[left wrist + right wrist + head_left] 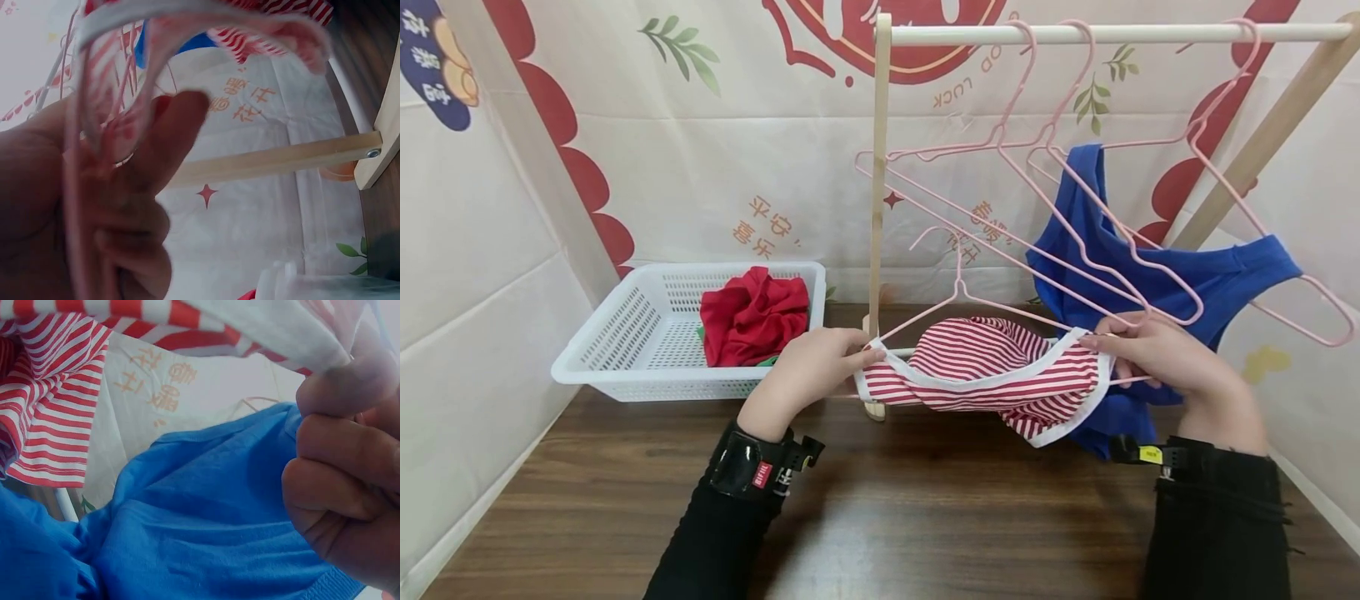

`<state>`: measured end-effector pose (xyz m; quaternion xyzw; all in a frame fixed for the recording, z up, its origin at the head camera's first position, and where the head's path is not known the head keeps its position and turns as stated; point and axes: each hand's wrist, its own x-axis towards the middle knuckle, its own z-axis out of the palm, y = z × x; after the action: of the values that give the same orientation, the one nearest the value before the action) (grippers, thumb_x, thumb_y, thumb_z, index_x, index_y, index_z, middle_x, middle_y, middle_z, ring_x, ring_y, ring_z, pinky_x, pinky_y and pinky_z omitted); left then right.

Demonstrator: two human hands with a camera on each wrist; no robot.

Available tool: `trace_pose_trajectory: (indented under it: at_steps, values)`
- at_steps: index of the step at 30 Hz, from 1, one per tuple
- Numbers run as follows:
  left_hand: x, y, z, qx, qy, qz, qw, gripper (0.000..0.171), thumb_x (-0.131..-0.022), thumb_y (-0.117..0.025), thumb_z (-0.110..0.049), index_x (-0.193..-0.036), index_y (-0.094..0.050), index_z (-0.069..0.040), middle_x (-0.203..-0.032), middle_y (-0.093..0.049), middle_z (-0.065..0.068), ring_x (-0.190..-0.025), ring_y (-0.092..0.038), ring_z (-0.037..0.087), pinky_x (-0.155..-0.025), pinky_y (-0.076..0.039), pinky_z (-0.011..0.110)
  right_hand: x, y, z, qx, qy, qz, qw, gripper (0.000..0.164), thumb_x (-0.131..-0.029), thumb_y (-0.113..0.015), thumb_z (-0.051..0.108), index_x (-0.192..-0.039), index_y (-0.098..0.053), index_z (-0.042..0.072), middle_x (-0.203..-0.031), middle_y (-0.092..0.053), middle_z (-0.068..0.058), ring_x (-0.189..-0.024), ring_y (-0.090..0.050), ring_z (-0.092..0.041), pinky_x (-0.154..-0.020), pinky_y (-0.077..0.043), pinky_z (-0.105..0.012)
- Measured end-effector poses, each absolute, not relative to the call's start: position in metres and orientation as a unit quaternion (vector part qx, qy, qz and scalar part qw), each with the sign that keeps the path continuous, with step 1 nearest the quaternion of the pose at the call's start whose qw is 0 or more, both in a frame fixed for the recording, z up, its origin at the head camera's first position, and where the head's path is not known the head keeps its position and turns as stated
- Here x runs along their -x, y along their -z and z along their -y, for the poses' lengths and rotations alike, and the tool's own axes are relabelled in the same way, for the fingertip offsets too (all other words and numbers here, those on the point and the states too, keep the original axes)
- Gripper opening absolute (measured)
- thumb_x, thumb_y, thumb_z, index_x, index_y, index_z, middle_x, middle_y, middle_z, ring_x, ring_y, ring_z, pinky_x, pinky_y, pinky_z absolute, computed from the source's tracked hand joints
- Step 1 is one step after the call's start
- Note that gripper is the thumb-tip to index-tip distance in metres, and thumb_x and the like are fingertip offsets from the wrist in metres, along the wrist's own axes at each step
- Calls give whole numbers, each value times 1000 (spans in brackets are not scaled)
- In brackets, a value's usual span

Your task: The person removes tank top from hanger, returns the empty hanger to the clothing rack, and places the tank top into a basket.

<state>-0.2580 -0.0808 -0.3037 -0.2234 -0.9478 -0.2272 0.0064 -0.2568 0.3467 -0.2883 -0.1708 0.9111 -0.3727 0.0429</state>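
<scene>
A red-and-white striped sleeveless top (973, 354) with white trim hangs between both hands on a pink hanger (959, 287), whose hook points up. At the top's left shoulder, my left hand (811, 367) pinches the strap and hanger end between thumb and fingers. In the left wrist view, the hanger wire runs across that hand (125, 212). My right hand (1176, 354) pinches the white-edged right strap, its other fingers curled, as the right wrist view shows (350, 450). The striped body sags and bunches in the middle. Behind the right hand hangs a blue sleeveless top (1150, 267).
A wood-and-white rack (1120, 33) carries several pink hangers; the blue top hangs from the rightmost. Left of its post (880, 183) stands a white perforated basket (647, 367) with a red cloth (756, 317) and something green inside. A printed curtain (737, 167) closes off the back.
</scene>
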Motion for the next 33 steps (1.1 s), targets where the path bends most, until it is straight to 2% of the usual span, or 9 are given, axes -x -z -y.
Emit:
trace_pose_trajectory:
  at_steps: [5,11,17,20,23,29,33]
  values:
    - [259,303,87,229,220,948,-20,24,-94,-64,-38,-107,-70,-19,-80,-62,-7,-78,-57,14,-69,-45,32,256,288,-341,172,387,-905,44,21,-100,-56,26,-91,-60,7,-57,-56,-9,-42,-46,-18,-35,-35,-32]
    - [259,300,95,248,238,939,-18,20,-96,-61,-35,-106,-67,-19,-82,-61,-5,-77,-56,15,-70,-45,33,253,286,-338,164,419,-893,29,17,-98,-60,21,-91,-62,5,-60,-58,-10,-45,-47,-22,-38,-35,-35]
    - [260,299,102,280,296,912,-55,18,-99,-54,-32,-111,-62,-19,-89,-60,-2,-83,-57,17,-72,-48,34,249,283,-342,184,433,-881,48,12,-99,-57,12,-95,-63,3,-68,-60,-8,-58,-55,-21,-53,-46,-31]
    - [261,299,107,282,320,902,-61,16,-99,-54,-31,-109,-60,-19,-86,-61,-1,-76,-60,17,-68,-51,34,246,281,-341,216,419,-880,62,12,-99,-55,9,-98,-65,3,-72,-65,-9,-62,-59,-23,-57,-49,-32]
    - [260,296,115,279,337,898,-48,14,-99,-55,-30,-107,-59,-19,-83,-61,0,-66,-62,16,-62,-52,34,245,279,-336,255,390,-882,61,13,-99,-56,7,-100,-68,1,-76,-67,-8,-64,-61,-24,-58,-51,-31]
    - [257,288,130,297,316,900,31,12,-98,-58,-29,-103,-63,-19,-81,-60,-4,-75,-58,13,-67,-49,33,240,275,-318,276,342,-897,55,13,-98,-58,12,-103,-70,8,-90,-69,-3,-81,-59,-19,-70,-49,-25]
    - [253,282,140,284,330,899,38,12,-97,-60,-28,-104,-63,-18,-82,-60,-2,-62,-60,14,-64,-48,36,235,274,-301,266,327,-905,62,15,-100,-57,16,-106,-68,10,-93,-67,-1,-84,-57,-19,-71,-47,-26]
